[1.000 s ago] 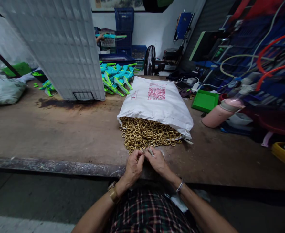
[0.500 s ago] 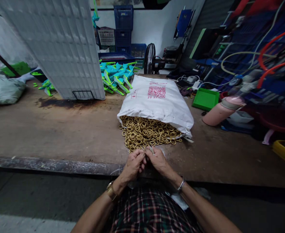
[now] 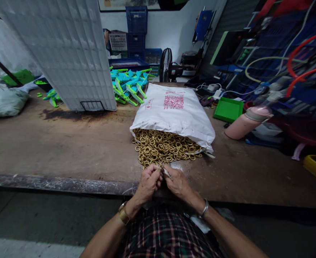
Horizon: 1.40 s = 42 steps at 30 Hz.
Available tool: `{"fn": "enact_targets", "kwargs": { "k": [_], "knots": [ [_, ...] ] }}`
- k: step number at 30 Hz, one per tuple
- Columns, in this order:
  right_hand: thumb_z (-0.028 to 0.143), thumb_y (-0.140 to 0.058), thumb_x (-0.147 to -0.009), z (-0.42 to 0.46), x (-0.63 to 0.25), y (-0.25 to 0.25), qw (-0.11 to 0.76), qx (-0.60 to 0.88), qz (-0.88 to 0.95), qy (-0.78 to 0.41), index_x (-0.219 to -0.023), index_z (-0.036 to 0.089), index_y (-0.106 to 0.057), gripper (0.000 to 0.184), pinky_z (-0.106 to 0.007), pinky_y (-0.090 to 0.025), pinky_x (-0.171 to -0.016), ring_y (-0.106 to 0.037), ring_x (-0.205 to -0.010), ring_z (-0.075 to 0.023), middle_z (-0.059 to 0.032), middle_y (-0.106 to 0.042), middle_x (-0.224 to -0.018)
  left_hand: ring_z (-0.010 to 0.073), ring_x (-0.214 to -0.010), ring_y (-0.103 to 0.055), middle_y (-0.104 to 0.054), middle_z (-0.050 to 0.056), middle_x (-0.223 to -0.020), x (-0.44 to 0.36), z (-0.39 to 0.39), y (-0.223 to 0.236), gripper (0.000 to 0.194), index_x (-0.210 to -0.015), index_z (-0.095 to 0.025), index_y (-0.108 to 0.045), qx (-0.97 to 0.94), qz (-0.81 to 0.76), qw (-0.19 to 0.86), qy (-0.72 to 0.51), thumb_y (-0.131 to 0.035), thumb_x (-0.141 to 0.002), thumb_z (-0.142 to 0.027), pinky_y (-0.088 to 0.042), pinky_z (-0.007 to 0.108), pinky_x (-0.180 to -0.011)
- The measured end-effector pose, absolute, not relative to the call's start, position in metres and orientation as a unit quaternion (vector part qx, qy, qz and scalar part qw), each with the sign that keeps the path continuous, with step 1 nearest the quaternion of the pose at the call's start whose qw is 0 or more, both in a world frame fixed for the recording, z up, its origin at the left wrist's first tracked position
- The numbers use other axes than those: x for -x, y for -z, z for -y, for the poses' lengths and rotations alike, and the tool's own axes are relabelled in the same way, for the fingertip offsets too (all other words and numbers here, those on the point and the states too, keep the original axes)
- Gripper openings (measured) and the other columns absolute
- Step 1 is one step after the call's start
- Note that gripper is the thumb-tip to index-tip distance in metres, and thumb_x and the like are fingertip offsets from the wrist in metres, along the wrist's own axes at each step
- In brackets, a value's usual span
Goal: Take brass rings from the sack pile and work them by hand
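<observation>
Gold-coloured metal rings (image 3: pixel 163 145) spill in a pile from the mouth of a white sack (image 3: pixel 174 116) printed with a red code. Just in front of the pile, my left hand (image 3: pixel 148 182) is closed, its thumb and fingertips pinched together; whatever they hold is too small to make out. My right hand (image 3: pixel 178 182) almost touches it, closed on a small thin pale tool (image 3: pixel 166 173) that shows beside the thumb. The tool's exact kind is unclear. Both hands are over the front edge of the wooden table (image 3: pixel 53 150).
Left of the sack stand a tall whitish ribbed panel (image 3: pixel 74 64) and a heap of turquoise and green plastic parts (image 3: pixel 131 84). A green tray (image 3: pixel 228 109) and a pink bottle (image 3: pixel 245 123) are on the right. A person's hand (image 3: pixel 106 37) shows behind the panel.
My right hand has shifted slightly down and right, turning the pale tool a little. My left hand barely moved. At the back, a turquoise piece is gone from beside the panel and a person's hand appears.
</observation>
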State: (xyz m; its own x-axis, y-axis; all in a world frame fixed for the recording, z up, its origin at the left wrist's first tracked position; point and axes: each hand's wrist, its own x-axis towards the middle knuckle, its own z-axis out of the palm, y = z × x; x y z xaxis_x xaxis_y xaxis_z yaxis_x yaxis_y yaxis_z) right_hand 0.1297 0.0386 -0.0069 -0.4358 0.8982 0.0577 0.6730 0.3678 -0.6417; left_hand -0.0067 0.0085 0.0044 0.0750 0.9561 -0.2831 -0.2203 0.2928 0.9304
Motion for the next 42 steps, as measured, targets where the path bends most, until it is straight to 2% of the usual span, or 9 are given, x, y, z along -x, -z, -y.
{"fn": "enact_targets", "kwargs": {
  "k": [3, 6, 12, 16, 22, 30, 33, 39, 42],
  "knots": [
    [0.007, -0.038, -0.067, -0.037, -0.127, 0.006, 0.158, 0.502, 0.818, -0.234, -0.080, 0.018, -0.052, 0.023, -0.025, -0.027, -0.057, -0.047, -0.059, -0.0148, -0.0034, -0.058, -0.066, 0.0042, -0.042, -0.039, -0.049, -0.006, -0.057, 0.006, -0.009, -0.003, 0.035, -0.074, -0.018, -0.048, -0.389, -0.502, 0.616, -0.466, -0.055, -0.073, -0.052, -0.029, 0.017, -0.040],
    [0.006, -0.038, -0.067, -0.038, -0.126, 0.006, 0.126, 0.505, 0.826, -0.216, -0.085, 0.017, -0.054, 0.026, -0.025, -0.026, -0.056, -0.048, -0.059, -0.0151, -0.0050, -0.061, -0.069, 0.0042, -0.043, -0.040, -0.049, -0.006, -0.056, 0.007, -0.008, 0.001, 0.034, -0.073, -0.018, -0.048, -0.407, -0.499, 0.602, -0.473, -0.053, -0.075, -0.051, -0.030, 0.017, -0.041],
    [0.011, -0.037, -0.079, -0.052, -0.139, 0.014, 0.089, 0.564, 0.797, -0.196, -0.088, 0.016, -0.055, 0.020, -0.026, -0.023, -0.054, -0.048, -0.057, -0.0145, -0.0062, -0.061, -0.068, 0.0038, -0.040, -0.040, -0.048, -0.006, -0.053, 0.009, 0.005, -0.010, 0.035, -0.072, -0.017, -0.048, -0.395, -0.467, 0.642, -0.463, -0.057, -0.075, -0.050, -0.027, 0.015, -0.037],
    [0.014, -0.037, -0.082, -0.057, -0.140, 0.015, 0.126, 0.582, 0.781, -0.187, -0.089, 0.017, -0.054, 0.019, -0.025, -0.025, -0.056, -0.049, -0.061, -0.0146, -0.0051, -0.060, -0.070, 0.0036, -0.039, -0.039, -0.049, -0.006, -0.056, 0.017, 0.004, -0.015, 0.033, -0.075, -0.018, -0.046, -0.272, -0.411, 0.701, -0.514, -0.061, -0.073, -0.047, -0.023, 0.014, -0.033],
    [0.021, -0.040, -0.085, -0.053, -0.122, 0.020, 0.174, 0.569, 0.778, -0.200, -0.092, 0.019, -0.053, 0.015, -0.025, -0.029, -0.059, -0.054, -0.067, -0.0153, -0.0039, -0.063, -0.078, 0.0046, -0.047, -0.047, -0.057, 0.000, -0.068, 0.032, -0.002, -0.003, 0.030, -0.074, -0.015, -0.047, -0.163, -0.378, 0.720, -0.558, -0.065, -0.072, -0.040, -0.028, 0.012, -0.035],
    [0.025, -0.044, -0.086, -0.057, -0.108, 0.020, 0.153, 0.558, 0.799, -0.164, -0.096, 0.021, -0.053, 0.014, -0.025, -0.028, -0.058, -0.059, -0.070, -0.0163, -0.0034, -0.066, -0.082, 0.0048, -0.048, -0.048, -0.054, -0.001, -0.065, 0.045, -0.006, 0.001, 0.024, -0.083, -0.015, -0.054, -0.080, -0.310, 0.771, -0.551, -0.069, -0.067, -0.024, -0.028, 0.010, -0.036],
    [0.027, -0.044, -0.087, -0.057, -0.104, 0.018, 0.152, 0.562, 0.797, -0.161, -0.096, 0.020, -0.053, 0.015, -0.025, -0.029, -0.058, -0.059, -0.070, -0.0165, -0.0037, -0.066, -0.083, 0.0058, -0.052, -0.050, -0.055, 0.000, -0.067, 0.048, -0.008, 0.003, 0.023, -0.080, -0.014, -0.056, -0.058, -0.296, 0.781, -0.548, -0.071, -0.065, -0.022, -0.029, 0.009, -0.036],
    [0.015, -0.046, -0.080, -0.055, -0.092, 0.014, 0.123, 0.526, 0.825, -0.165, -0.096, 0.020, -0.053, 0.019, -0.025, -0.030, -0.061, -0.059, -0.079, -0.0167, -0.0054, -0.066, -0.091, 0.0064, -0.056, -0.051, -0.055, 0.001, -0.069, 0.050, -0.010, 0.004, 0.023, -0.069, -0.012, -0.053, -0.064, -0.303, 0.770, -0.558, -0.072, -0.065, -0.026, -0.027, 0.009, -0.035],
    [0.008, -0.043, -0.074, -0.055, -0.091, 0.015, 0.111, 0.525, 0.827, -0.165, -0.091, 0.019, -0.055, 0.024, -0.025, -0.028, -0.060, -0.058, -0.076, -0.0165, -0.0056, -0.066, -0.089, 0.0048, -0.052, -0.048, -0.053, 0.000, -0.066, 0.051, -0.011, 0.006, 0.029, -0.065, -0.013, -0.049, -0.059, -0.312, 0.763, -0.562, -0.072, -0.065, -0.031, -0.023, 0.009, -0.034]
  ]
}}
